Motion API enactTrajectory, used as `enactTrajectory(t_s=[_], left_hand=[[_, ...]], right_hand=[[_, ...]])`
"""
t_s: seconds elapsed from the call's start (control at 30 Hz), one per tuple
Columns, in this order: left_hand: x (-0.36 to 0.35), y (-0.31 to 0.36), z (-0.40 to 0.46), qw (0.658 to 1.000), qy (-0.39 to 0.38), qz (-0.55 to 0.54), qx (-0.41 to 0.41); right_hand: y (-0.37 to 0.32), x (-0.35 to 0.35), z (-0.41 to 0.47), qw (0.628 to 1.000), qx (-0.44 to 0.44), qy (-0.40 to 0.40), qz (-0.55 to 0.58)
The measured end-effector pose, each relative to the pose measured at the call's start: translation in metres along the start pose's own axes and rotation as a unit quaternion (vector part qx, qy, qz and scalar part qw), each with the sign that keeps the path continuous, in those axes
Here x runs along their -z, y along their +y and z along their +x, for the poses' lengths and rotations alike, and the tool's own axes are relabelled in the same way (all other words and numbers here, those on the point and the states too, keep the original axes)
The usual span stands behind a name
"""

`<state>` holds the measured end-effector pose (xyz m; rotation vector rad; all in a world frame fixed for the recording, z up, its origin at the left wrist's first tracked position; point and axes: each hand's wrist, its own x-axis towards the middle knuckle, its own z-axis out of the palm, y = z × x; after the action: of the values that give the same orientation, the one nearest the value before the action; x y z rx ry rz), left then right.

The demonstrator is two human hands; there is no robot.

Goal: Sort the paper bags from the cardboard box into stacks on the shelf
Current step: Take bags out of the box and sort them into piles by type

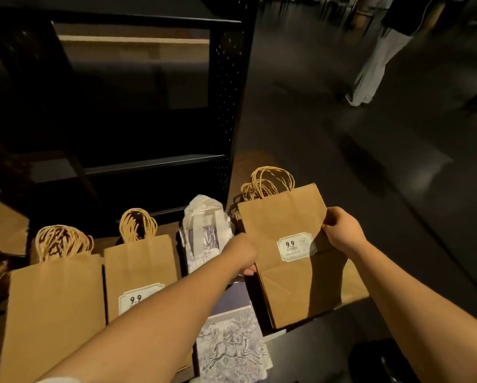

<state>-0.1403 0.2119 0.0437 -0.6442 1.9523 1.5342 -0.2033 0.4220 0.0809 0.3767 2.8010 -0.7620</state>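
A brown paper bag [284, 222] with twine handles and a 9.9 price label lies on top of a stack at the right end of the shelf [356, 294]. My left hand [243, 252] grips its left edge and my right hand [342, 230] pinches its right edge. Two more stacks of brown bags, one [55, 299] at the left and one [140, 266] beside it, lie flat on the shelf. Between them and the held bag lies a stack of white bags [232, 346] printed with a deer pattern. The cardboard box is not clearly in view.
A black metal shelving unit [232, 106] rises behind the stacks, with dark upper shelves. To the right is dark floor, where a person's legs in pale trousers [375, 64] stand far off. A dark round object [381, 360] sits at the lower right.
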Motion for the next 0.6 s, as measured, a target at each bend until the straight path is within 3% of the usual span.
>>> enactTrajectory(t_s=[0.1,0.2,0.6], left_hand=[[-0.006,0.004,0.021,0.999,0.009,-0.022,0.035],[-0.012,0.006,0.032,0.997,-0.029,-0.01,0.073],[-0.021,0.003,0.065,0.996,-0.016,-0.02,0.087]], right_hand=[[0.012,-0.014,0.022,1.0,-0.007,-0.004,-0.02],[0.014,-0.024,0.04,1.0,-0.002,-0.005,-0.029],[0.018,-0.053,0.066,0.998,-0.039,-0.052,0.0]])
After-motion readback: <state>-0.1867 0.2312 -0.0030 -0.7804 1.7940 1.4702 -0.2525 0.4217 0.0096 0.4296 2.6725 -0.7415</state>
